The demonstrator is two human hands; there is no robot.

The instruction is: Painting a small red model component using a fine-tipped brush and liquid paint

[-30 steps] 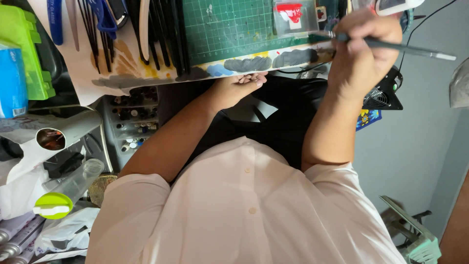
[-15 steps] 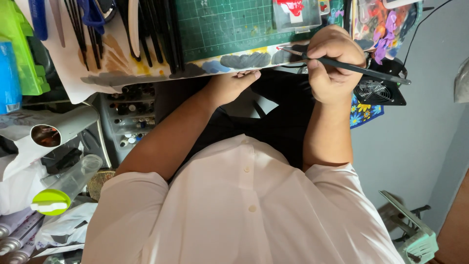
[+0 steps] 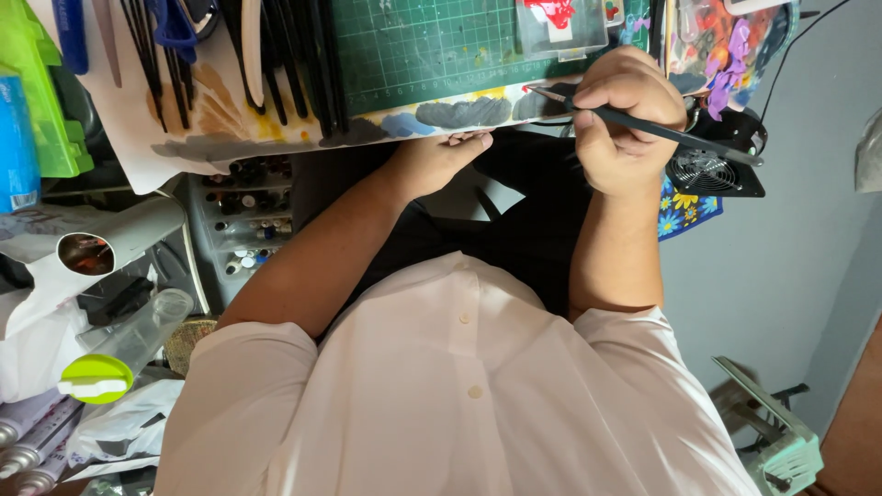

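**Op A:** Looking down from the head view, I see a white buttoned shirt [image 3: 459, 395] nearest the camera, both forearms reaching away toward the tabletop edge [image 3: 303, 138]. What do you make of the hands?

**Op B:** I read the right hand [image 3: 625, 124] as clenched around a thin dark paintbrush [image 3: 661, 129], its tip resting at the near edge of the tabletop on a paint-smeared strip with grey and blue blotches [image 3: 464, 112]. The left hand [image 3: 441, 161] sits just under that same edge, fingers touching it; whether it grips anything I cannot tell.

**Op A:** Containers?

**Op B:** Off to one side, near the camera, I see a clear tube with a lime-green cap [image 3: 119, 354]; contents are not readable. Farther along, under the tabletop, a clear set of drawers [image 3: 243, 216] holds many small bottles with dark and light caps. On the tabletop, beyond the brush tip, a clear plastic box [image 3: 560, 23] rests on a green cutting mat [image 3: 423, 41], with something red and white inside.

**Op A:** Farthest things?

**Op B:** A row of dark brushes and tools [image 3: 294, 50] lies on stained paper [image 3: 220, 110] beside the mat. A small black fan [image 3: 712, 170] stands just beyond the right hand.
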